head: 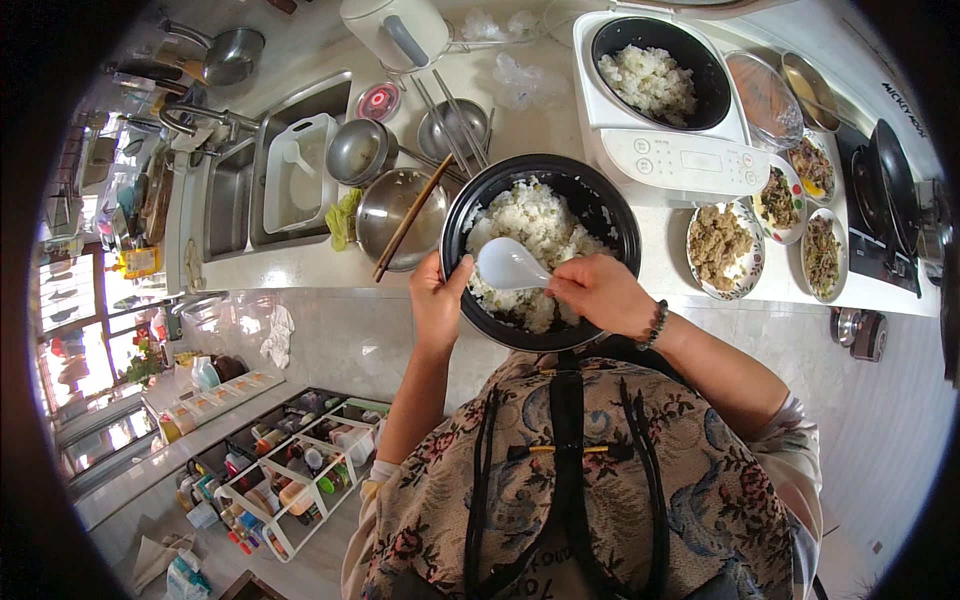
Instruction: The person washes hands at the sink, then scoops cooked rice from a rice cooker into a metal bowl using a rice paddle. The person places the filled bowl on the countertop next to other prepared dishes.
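My left hand (440, 300) grips the left rim of a black rice cooker pot (609, 199), its thumb over the edge. Cooked rice (525, 217) with greenish bits lies in the pot. In my right hand (604, 292) is a white plastic rice spoon (512, 264), its bowl over the rice. The pot is at the counter's front edge, close to my body. Behind it to the right stands a white rice cooker (679, 161), its lid raised, with more rice (649, 81) in its dark inner pot.
Wooden chopsticks (415, 217) lie across a steel bowl (390, 225) left of the pot. Further left are smaller steel bowls (352, 152) and a sink (229, 202) with a white basin (274, 176). Plates of food (742, 277) and a black cooktop (870, 255) are at the right.
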`<state>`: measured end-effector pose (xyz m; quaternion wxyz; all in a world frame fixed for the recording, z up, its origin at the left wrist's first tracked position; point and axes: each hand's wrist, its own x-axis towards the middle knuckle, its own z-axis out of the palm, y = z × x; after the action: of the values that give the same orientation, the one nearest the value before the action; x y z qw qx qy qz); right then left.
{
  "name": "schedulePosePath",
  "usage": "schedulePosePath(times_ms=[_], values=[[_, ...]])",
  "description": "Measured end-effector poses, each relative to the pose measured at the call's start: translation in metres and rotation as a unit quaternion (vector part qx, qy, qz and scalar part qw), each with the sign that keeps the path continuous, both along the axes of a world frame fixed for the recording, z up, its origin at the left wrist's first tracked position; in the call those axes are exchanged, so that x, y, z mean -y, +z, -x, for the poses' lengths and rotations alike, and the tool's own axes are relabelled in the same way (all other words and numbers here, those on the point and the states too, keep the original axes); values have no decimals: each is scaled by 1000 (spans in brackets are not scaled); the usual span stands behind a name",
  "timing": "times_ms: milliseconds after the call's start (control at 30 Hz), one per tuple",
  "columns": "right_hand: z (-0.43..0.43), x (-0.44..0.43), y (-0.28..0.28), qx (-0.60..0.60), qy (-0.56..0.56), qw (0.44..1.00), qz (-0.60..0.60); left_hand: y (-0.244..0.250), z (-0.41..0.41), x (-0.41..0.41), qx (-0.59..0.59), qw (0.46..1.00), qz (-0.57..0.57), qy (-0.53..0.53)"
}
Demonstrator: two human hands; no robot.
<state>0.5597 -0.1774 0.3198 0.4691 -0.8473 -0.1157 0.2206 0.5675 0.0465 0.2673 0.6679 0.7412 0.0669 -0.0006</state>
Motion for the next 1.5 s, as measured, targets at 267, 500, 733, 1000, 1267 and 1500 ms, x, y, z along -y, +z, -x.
schedulePosePath(times_ms=[267, 500, 733, 1000, 1267, 1500], values=[[-6, 7, -8, 72, -1, 990, 124, 13, 1, 2, -17, 999, -33, -12], [-2, -14, -8, 100, 30, 980, 167, 11, -1, 2, -21, 999, -36, -20], [-11, 13, 6, 129, -4, 974, 186, 2, -7, -9, -45, 998, 35, -14], [-18, 8, 14, 163, 3, 971, 173, 41, -15, 6, 230, 929, -278, 83], [-17, 12, 13, 168, -7, 966, 196, 29, -9, -7, 209, 954, -214, -3], [-21, -1, 11, 201, 102, 939, 261, 12, 2, 0, 58, 979, -181, 73]])
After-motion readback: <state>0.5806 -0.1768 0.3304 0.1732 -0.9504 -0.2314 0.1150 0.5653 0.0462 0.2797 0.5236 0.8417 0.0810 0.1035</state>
